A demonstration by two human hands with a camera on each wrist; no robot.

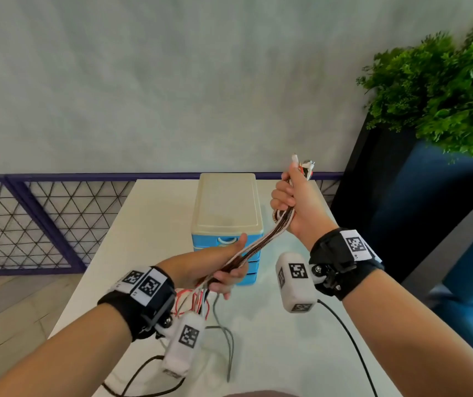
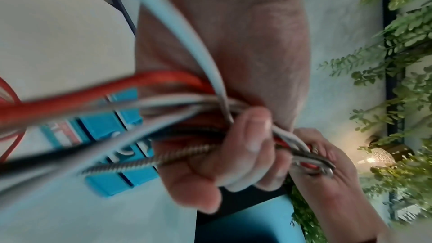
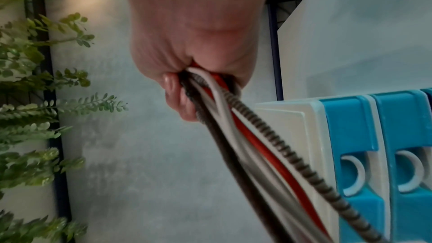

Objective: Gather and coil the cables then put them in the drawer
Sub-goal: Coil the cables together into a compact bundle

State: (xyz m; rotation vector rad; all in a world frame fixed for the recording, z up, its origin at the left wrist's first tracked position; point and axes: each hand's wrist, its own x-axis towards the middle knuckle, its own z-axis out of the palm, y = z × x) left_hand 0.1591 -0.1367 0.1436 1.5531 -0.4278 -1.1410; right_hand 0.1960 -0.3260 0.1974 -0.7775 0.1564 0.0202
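Bundle of mixed cables point(image 1: 261, 244) (white, red, black and one spiral-wrapped strand) drawn taut in the air between two hands, above the near half of the white tabletop point(image 1: 149, 224) and in front of the small blue-and-cream plastic drawer unit point(image 1: 226, 213) that stands toward the far edge. The right hand point(image 1: 296, 204) is raised, its fingers point(image 3: 174, 90) wrapped in a fist round the upper end, the connector plugs protruding above it; the left hand point(image 1: 223, 267) is lower, its fingers point(image 2: 252, 136) curled round the same bundle, the thumb laid along the strands. Below the left hand the loose tails fan out in red and white loops toward the near edge, one grey strand trailing on the tabletop. The step appears to be gathering and aligning, coiling not yet begun. To do it well, the right hand should likely hold the plug ends firmly as an anchor while the left hand grips loosely enough to slide down, combing the strands parallel; a tight lower grip would probably bunch the tails into tangles. All visible drawers appear closed, so one hand must presumably be freed later.
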